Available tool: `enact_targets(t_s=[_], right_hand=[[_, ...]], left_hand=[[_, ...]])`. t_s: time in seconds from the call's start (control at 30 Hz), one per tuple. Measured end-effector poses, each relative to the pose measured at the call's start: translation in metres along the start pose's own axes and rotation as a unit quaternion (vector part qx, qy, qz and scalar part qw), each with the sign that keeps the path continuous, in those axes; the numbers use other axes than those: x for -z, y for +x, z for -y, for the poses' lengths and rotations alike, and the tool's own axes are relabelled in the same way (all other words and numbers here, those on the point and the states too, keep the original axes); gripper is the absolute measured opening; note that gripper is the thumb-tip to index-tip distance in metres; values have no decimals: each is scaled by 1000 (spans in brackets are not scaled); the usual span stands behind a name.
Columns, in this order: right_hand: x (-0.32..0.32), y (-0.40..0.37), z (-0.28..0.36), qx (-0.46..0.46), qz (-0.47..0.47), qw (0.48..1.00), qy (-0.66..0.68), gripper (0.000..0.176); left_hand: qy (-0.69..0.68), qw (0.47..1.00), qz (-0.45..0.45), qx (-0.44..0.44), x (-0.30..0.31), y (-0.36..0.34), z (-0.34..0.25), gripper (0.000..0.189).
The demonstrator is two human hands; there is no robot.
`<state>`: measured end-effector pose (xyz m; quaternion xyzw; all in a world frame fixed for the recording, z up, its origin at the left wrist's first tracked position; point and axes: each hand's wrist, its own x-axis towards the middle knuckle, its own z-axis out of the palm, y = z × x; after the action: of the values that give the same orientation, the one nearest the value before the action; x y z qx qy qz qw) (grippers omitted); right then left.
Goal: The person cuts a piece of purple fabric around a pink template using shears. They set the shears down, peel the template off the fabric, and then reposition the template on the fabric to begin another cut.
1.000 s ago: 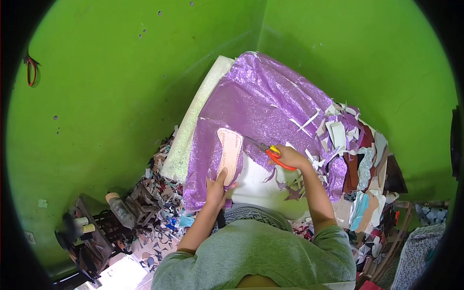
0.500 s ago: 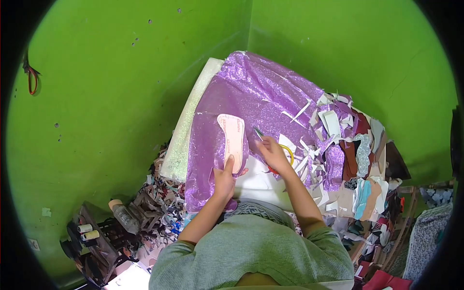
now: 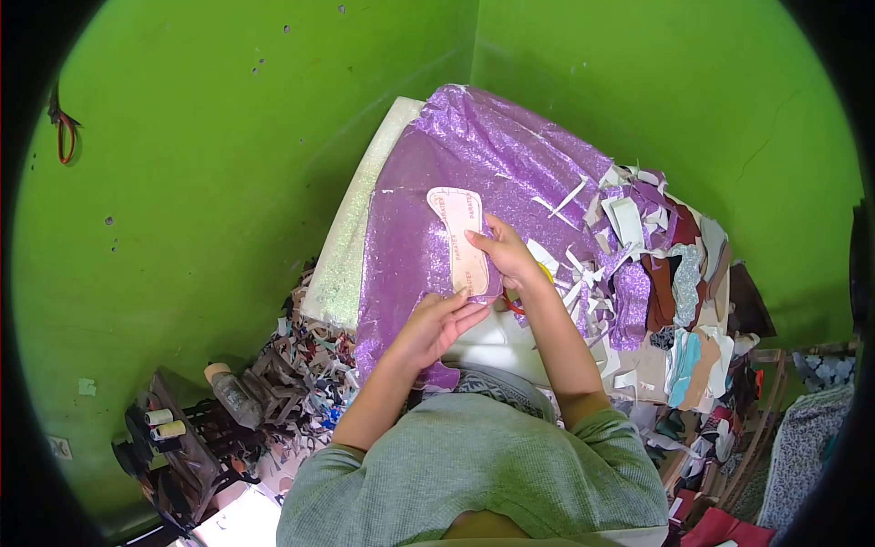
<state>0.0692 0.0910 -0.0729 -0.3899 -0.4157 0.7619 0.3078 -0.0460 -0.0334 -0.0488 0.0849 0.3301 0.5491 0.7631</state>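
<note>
A pale insole-shaped piece (image 3: 463,251) printed "PARATEX" in red lies on a sheet of purple glitter fabric (image 3: 401,228). My left hand (image 3: 439,326) is at its lower end, thumb tip on the bottom edge and fingers reaching beneath along the fabric. Higher up, my right hand (image 3: 509,255) pinches the right side of the piece, thumb on top and the other fingers behind. Scissors with a yellow and red handle (image 3: 547,272) show beside and under my right hand; their blades are hidden.
Purple and white offcuts (image 3: 583,283) heap on the right, beside cut purple shapes (image 3: 631,305) and brown pieces (image 3: 658,292). A whitish glitter roll (image 3: 360,228) lies left. Thread spools (image 3: 164,424) and a bottle (image 3: 235,397) stand lower left. Other scissors (image 3: 66,137) hang on the green wall.
My right hand has moved from holding the scissors out beside the piece to gripping its right side. My left hand has slid down to the lower end, and the piece sits slightly higher and further right.
</note>
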Motion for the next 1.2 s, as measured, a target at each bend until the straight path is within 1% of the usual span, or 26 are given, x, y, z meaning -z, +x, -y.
enact_targets(t_s=[0.03,0.07,0.1,0.13,0.17,0.2,0.27,0.3,0.37,0.4,0.47,0.53,0.6,0.63,0.7,0.73,0.8,0.83,0.9,0.93,0.97,1.03,1.07,1.13,1.17,1.2], right_hand=[[2,0,2,-1,0,1000,-1,35],[4,1,3,0,-2,1000,-18,37],[6,1,4,1,-3,999,-35,38],[8,2,2,-1,-2,999,-35,38],[11,5,1,16,0,998,-53,39],[12,6,0,32,1,997,-70,39],[15,4,1,26,1,997,-69,40],[16,3,1,19,3,998,-68,40],[18,2,1,27,1,997,-74,41],[20,1,0,33,-3,996,-79,42],[27,3,-6,40,-9,995,-94,43],[30,1,-6,45,-16,993,-107,44],[30,-5,-2,30,-31,991,-130,47],[33,-4,-5,32,-37,991,-127,47],[41,-3,-10,80,-51,973,-208,49],[42,-6,-10,81,-58,973,-206,49],[42,-9,-8,88,-43,975,-200,50],[42,-11,-6,92,-49,974,-200,50],[42,-16,-4,71,-51,973,-216,51],[39,-22,0,65,-62,974,-207,49],[43,-23,-4,65,-69,974,-205,49],[50,-21,-10,63,-100,955,-272,49],[54,-21,-10,67,-108,955,-269,49],[53,-26,-4,72,-112,953,-271,48],[52,-28,-1,73,-117,953,-269,48],[48,-31,6,69,-132,943,-299,48]], left_hand=[[-9,998,42,38,-1,-2,-7,28],[11,997,51,48,0,-3,-10,29],[10,998,50,48,0,-4,-13,29],[53,995,52,60,1,-5,-16,30],[97,991,55,71,2,-5,-20,32],[97,991,55,72,5,-6,-22,32],[198,971,61,119,11,-4,-29,34],[199,971,62,119,13,-4,-33,34],[348,922,53,163,18,-2,-45,31],[349,921,53,162,20,1,-51,31],[462,882,10,93,23,11,-65,29],[501,864,-28,-32,17,25,-80,28],[562,811,-59,-147,27,57,-91,28],[565,810,-54,-146,29,75,-94,28],[601,708,33,-370,24,110,-100,31],[601,708,41,-368,20,123,-101,31],[583,750,191,-248,12,148,-105,41],[584,747,198,-249,11,159,-104,41],[601,753,251,-90,4,175,-103,45],[632,729,261,-24,1,180,-108,50],[632,727,267,-21,-2,184,-111,50],[672,680,290,49,-8,189,-119,46],[675,674,296,49,-12,190,-121,46],[709,616,341,39,-14,187,-120,38],[710,612,345,40,-15,187,-119,38],[710,611,348,34,-17,187,-119,34]])
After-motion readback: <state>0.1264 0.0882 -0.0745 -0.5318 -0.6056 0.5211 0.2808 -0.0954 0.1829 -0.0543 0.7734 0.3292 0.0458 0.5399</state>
